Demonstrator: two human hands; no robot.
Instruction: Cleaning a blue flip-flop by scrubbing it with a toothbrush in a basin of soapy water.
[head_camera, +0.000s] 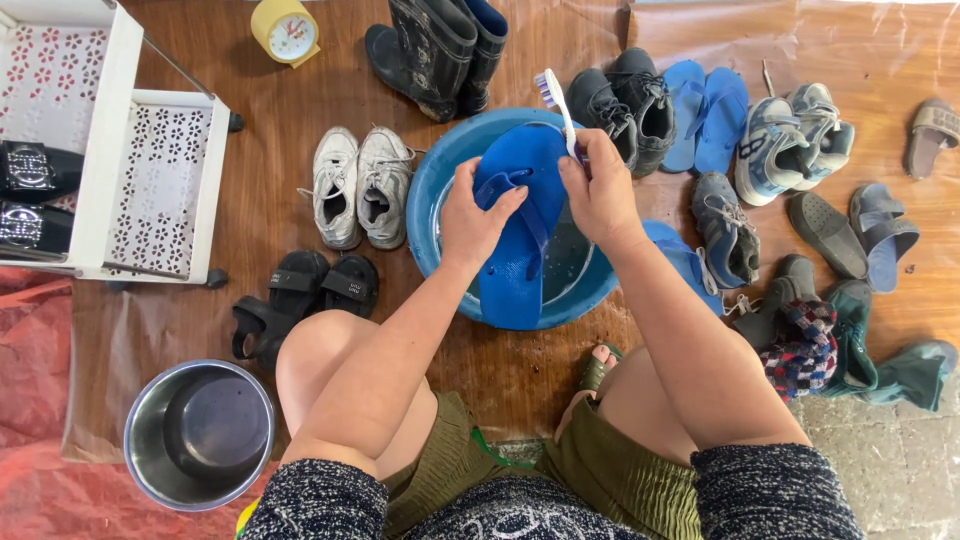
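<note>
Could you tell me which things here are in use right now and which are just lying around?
In use: blue flip-flop held by the left hand; brush in the right hand; blue basin beneath.

Lying about: white sneakers, black boots, black sandals, steel pot, yellow clock, white rack.

Both forearms reach fwd from bare knees, elbows bent. Left hand (478, 215) curled, fingers pinched down, palm facing away. Right hand (598, 190) closed in a fist grip, thumb inward, wrist straight. Hands near each other, not touching.
</note>
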